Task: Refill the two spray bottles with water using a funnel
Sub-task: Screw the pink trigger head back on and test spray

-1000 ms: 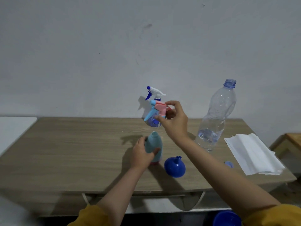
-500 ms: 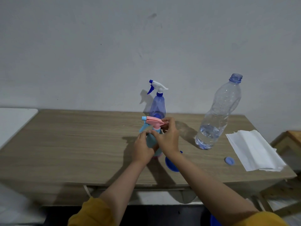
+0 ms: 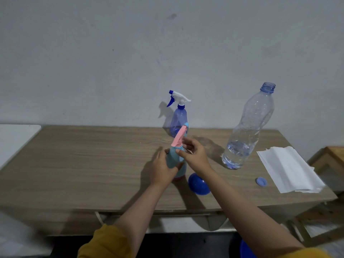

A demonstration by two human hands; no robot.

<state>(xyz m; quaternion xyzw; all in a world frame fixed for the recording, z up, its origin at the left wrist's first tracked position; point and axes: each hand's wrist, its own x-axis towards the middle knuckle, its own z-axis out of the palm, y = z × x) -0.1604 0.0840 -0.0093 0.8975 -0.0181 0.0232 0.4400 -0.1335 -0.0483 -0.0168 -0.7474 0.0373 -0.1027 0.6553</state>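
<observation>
A light-blue spray bottle (image 3: 174, 159) stands upright at the middle of the wooden table (image 3: 93, 164). My left hand (image 3: 163, 169) is wrapped around its body. My right hand (image 3: 193, 155) grips the collar of its pink trigger head (image 3: 179, 137), which sits on the bottle's neck with the nozzle pointing away. A translucent purple spray bottle (image 3: 178, 118) with a white and blue head stands behind, near the wall. A blue funnel (image 3: 198, 186) lies mouth-down under my right wrist. A big clear water bottle (image 3: 247, 131), uncapped and about a quarter full, stands to the right.
A blue bottle cap (image 3: 261, 181) lies near the table's front right. White paper towels (image 3: 286, 170) lie at the right end. A wooden stool (image 3: 333, 159) stands beyond the right edge, a white surface (image 3: 14, 138) at the left. A blue round object (image 3: 245, 250) shows below the table.
My right hand brought the pink trigger head down from the air onto the light-blue bottle's neck, and the head has since turned so its nozzle points away. My left hand kept its grip.
</observation>
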